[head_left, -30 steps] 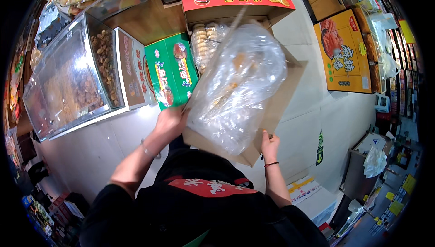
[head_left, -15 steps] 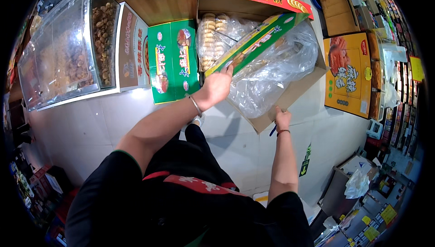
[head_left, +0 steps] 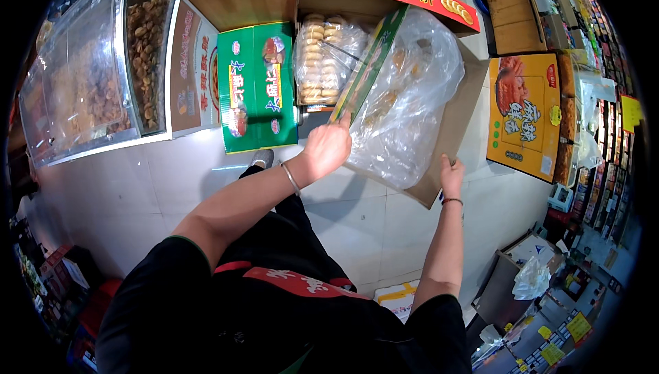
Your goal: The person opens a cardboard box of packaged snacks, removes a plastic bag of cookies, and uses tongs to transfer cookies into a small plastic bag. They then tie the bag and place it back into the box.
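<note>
Just right of the biscuits (head_left: 322, 65), the tilted carton (head_left: 461, 110) is probably light and stiff, its bag (head_left: 412, 123) soft and slippery, so the rim seems the best hold, where left hand (head_left: 328, 149) and right hand (head_left: 451, 173) both have fingers clamped.

A black short-sleeved top (head_left: 268, 329) fills the space around 6 o'clock. Its left sleeve (head_left: 154, 278), at 8 o'clock, ends in a thin green edge; the right sleeve (head_left: 441, 316), at 5 o'clock, is black too. Just past 6 o'clock lies a red panel (head_left: 285, 280) with white lettering. Black trousers (head_left: 301, 219) show at 7 o'clock, a pale shoe (head_left: 261, 159) at 9. The left hand (head_left: 328, 149) has a silver bangle (head_left: 290, 178) at its wrist; the right hand (head_left: 451, 171), toward 3 o'clock, a thin dark-reddish bracelet (head_left: 453, 201).
</note>
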Tool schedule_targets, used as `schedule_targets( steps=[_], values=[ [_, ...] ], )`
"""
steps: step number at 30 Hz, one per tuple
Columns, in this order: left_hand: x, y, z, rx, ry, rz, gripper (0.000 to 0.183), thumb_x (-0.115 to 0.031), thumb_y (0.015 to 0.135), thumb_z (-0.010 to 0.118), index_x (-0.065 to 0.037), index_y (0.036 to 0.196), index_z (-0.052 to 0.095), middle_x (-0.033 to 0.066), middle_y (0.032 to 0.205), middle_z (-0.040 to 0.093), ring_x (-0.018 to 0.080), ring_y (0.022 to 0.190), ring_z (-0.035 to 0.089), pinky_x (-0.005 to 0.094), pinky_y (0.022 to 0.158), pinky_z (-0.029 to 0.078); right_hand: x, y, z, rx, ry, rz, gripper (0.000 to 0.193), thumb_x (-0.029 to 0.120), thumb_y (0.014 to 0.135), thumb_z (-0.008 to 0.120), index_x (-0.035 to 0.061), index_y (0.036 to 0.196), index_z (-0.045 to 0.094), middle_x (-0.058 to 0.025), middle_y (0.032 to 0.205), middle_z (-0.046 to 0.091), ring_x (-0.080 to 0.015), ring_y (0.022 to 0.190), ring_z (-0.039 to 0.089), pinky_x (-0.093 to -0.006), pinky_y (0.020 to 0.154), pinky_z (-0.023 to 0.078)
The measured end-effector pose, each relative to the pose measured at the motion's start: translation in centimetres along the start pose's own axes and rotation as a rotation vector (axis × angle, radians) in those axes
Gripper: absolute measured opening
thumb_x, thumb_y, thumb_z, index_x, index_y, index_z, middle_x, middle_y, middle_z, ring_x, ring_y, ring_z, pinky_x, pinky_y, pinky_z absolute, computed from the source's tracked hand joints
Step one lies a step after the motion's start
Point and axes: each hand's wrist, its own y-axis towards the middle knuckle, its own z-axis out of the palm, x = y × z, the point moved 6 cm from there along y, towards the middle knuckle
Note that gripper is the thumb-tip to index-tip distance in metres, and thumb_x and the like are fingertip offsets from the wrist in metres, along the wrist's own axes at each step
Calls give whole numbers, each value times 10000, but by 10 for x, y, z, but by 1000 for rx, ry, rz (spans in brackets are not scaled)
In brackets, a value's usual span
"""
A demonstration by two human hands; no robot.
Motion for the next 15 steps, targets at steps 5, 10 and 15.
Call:
schedule_targets(
  steps=[5,10,15],
  values=[
    [18,23,6,51,-82,-108,540,-158,887,521,84,1349,380,292,1085,608,437,943,611,484,814,492,23,39,16,9,-65,93,315,242,888,646,-72,876,642,-127,739,653,-159,662,570,-333,643,470],
    [19,-4,-1,22,-248,-34,682,-290,892,589,39,1422,313,297,1271,514,419,1109,548,434,937,454,28,26,12,-19,57,148,368,325,888,671,-32,815,628,-7,671,553,-85,624,443,-276,568,390],
    [27,-34,12,68,-337,-42,776,-398,894,604,25,1455,275,286,1392,420,407,1215,495,410,996,424,24,6,7,32,-50,127,387,352,884,678,-23,814,617,19,664,501,-85,619,389,-262,566,358]
  ],
)
